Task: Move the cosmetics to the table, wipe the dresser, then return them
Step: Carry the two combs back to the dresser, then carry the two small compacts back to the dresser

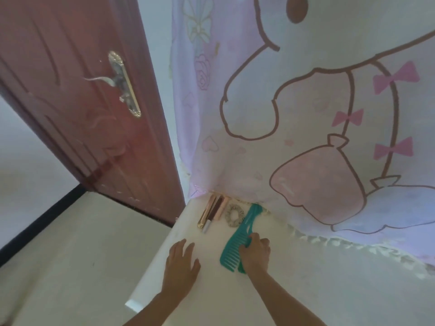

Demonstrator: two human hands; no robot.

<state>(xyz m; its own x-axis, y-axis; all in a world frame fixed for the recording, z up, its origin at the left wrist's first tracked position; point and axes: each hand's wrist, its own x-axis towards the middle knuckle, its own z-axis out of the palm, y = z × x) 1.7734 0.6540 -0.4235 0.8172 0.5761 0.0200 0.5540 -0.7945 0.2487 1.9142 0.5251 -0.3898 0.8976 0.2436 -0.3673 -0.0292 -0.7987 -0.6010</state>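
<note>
Your right hand (255, 254) is down on the teal comb (237, 241), fingers curled over its wide toothed end, so that grip is closed on the comb while it lies flat on the white tabletop (306, 290). It actually looks like two teal combs stacked, since a second toothed edge peeks out under the first, but I can't say for sure. The handle end points toward the back edge, where it tucks just under the hem of the cartoon curtain (317, 114). Your left hand (181, 264) is flat on the tabletop near the left edge, palm down, fingers spread and holding nothing. Up by the back left corner you've got a little row of slim makeup tubes (213, 212) lying side by side and touching: a gold one, a dark reddish one with a white tip, and a pale pink one. Just beside them, between the tubes and the comb handle, sits a light patterned scrunchie (234, 216), pretty much touching the comb. The curtain's fringed hem drapes along the back edge. Off to the left there's a reddish-brown door (82, 102) with a metal handle (117, 81), standing open over a pale floor (70, 243).
</note>
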